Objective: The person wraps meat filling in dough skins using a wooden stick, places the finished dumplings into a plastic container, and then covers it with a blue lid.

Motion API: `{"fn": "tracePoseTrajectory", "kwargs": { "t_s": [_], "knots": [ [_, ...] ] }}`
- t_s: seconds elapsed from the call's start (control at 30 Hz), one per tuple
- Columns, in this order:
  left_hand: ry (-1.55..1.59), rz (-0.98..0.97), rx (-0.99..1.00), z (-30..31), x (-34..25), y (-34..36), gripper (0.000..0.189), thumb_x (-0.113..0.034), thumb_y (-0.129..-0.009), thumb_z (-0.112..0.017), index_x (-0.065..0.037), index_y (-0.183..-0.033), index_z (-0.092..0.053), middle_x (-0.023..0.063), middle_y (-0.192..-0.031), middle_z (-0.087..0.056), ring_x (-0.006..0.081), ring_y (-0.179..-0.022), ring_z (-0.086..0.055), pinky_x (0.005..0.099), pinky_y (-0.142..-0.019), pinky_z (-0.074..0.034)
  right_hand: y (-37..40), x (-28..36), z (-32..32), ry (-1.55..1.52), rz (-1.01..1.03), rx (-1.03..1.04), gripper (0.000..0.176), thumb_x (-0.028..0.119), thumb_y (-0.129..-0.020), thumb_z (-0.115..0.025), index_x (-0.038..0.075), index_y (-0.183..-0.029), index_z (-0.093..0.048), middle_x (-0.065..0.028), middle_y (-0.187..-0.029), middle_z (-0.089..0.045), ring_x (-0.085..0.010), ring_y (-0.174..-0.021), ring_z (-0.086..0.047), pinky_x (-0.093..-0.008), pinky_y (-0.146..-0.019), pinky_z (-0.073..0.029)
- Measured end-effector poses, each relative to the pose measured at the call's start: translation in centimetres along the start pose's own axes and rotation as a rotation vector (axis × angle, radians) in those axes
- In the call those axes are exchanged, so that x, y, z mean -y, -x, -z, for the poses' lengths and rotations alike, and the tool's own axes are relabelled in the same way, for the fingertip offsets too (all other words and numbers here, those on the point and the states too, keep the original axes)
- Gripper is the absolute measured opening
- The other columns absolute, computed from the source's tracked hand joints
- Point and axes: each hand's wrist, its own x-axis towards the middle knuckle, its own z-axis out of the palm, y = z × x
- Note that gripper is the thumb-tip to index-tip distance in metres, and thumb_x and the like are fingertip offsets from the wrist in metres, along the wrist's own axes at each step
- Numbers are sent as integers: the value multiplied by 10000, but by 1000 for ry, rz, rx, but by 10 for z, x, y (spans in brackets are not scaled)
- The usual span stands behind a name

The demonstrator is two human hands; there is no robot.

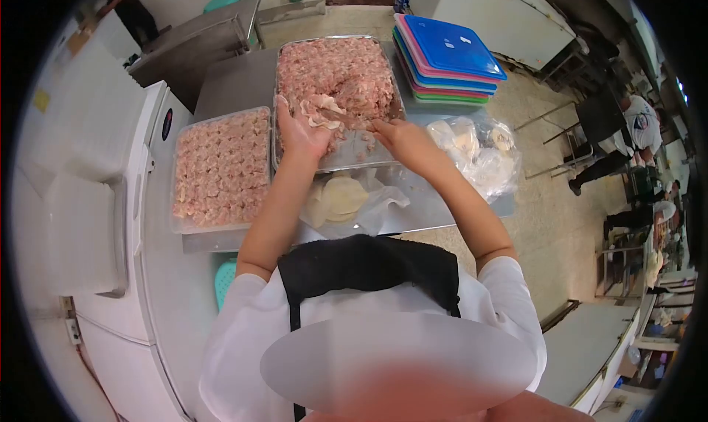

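Observation:
My left hand (301, 133) is cupped over the near left side of a metal tray (341, 162) and holds a thin dough wrapper (321, 105) with some meat filling on it. My right hand (404, 140) grips a thin, flat spreading tool (355, 120), whose far end reaches the wrapper; its exact kind is hard to make out. Raw ground meat (332, 61) fills most of the tray, with a scooped-out hollow near my hands. Just below the tray, a stack of round pale wrappers (341, 199) lies on an open plastic bag (380, 201).
On the left stands a plastic container (221, 168) packed with rows of filled dumplings. Stacked colored lids (450, 50) and clear bags of wrappers (476, 153) sit to the right. A white freezer (158, 223) borders the table's left side. Other people (640, 127) are farther off.

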Motion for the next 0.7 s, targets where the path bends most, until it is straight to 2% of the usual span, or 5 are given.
{"fn": "tracePoseTrajectory", "kwargs": {
  "t_s": [0.23,0.33,0.47,0.53,0.7],
  "knots": [
    [68,-98,-80,-17,-1,3,601,-600,-827,-586,-21,-986,-571,169,-1021,-576,349,-1012,-524,501,-929,-431,-6,-4,14,-66,172,-100,298,227,-895,-582,64,-1144,-599,-168,-955,-641,-369,-769,-625,-436,-655,-510],
    [128,-77,33,13,-12,-13,559,-517,-831,-628,-14,-1062,-550,172,-1060,-573,351,-1001,-535,489,-924,-446,-14,-31,24,-250,343,-116,288,220,-914,-572,28,-1126,-610,-160,-907,-638,-304,-712,-617,-394,-638,-496],
    [-546,-318,403,-4,-10,17,625,-230,-837,-680,-20,-1346,-385,119,-1209,-538,264,-1068,-544,392,-979,-432,-16,-37,55,-608,-5,97,287,218,-944,-545,2,-1118,-617,-210,-859,-643,-319,-690,-628,-361,-658,-497],
    [-1128,-552,383,-12,-13,26,700,-98,-809,-695,-56,-1409,-338,98,-1261,-530,218,-1061,-553,338,-981,-423,-16,-40,61,-677,11,172,297,214,-956,-523,1,-1151,-595,-232,-794,-611,-307,-688,-614,-356,-657,-479],
    [-1482,-613,524,-47,-15,37,636,-64,-727,-749,-72,-1310,-494,74,-1219,-595,152,-1043,-570,309,-943,-437,-12,-52,81,-562,224,226,299,221,-948,-533,13,-1153,-598,-232,-917,-630,-388,-814,-607,-400,-721,-477]
  ]
}}
